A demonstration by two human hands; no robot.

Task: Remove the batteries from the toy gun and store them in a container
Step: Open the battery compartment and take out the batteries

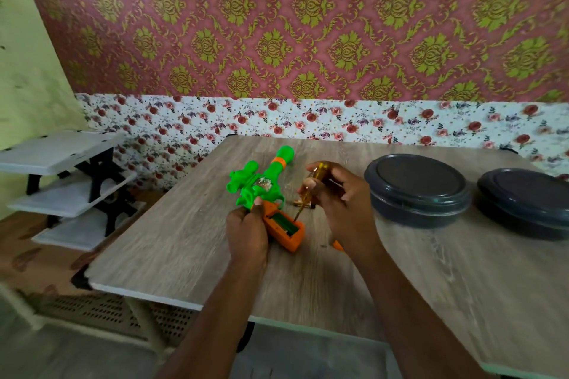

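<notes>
A wooden table [184, 240] with a grey-brown grain stands against a wall [308, 24] covered in pink paper with a green-gold pattern. Below the paper runs a white band with red flowers [338, 120]. At the left of the table there is a white shelf rack [61, 151] with black supports and 3 boards.

Both bare forearms reach in from the lower edge of the view. The left hand [246, 232] has its fingers curled around the orange grip of the toy gun [261, 188], which lies on the table near the middle with its green barrel pointing away from the person. The right hand [341, 203] pinches 1 screwdriver [318, 177] with a clear yellow handle. Its metal tip points down into the open battery compartment [284, 224] in the grip. Something dark green shows inside, but I cannot tell how many batteries are there.

I count 2 round dark grey containers with lids on, both on the right part of the table: the left container [418, 191] and the right container [526, 203], just beside each other. 1 small orange piece [337, 244] shows under the right wrist, and 1 small brownish object [298, 202], too blurred to name, lies beside the gun.
</notes>
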